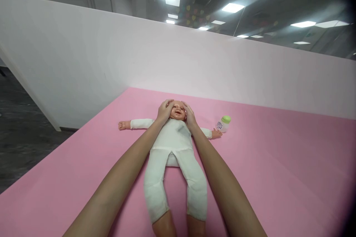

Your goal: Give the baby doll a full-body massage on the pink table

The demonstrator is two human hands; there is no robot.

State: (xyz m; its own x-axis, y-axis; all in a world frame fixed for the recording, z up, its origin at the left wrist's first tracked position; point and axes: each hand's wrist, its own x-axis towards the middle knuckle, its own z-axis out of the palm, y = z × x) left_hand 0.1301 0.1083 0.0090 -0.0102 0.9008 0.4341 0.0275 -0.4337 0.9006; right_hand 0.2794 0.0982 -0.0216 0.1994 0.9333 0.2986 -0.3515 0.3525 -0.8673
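No word, brand or number can be read with certainty here. The only printing which I can find is on one label (219,126), whitish with dark purplish marks, and it is on the side of a small, translucent whitish plastic bottle with a light green rounded cap (223,124). The marks on this label seem to be arranged in a few short lines, but they are too small and too blurred for telling any letter.
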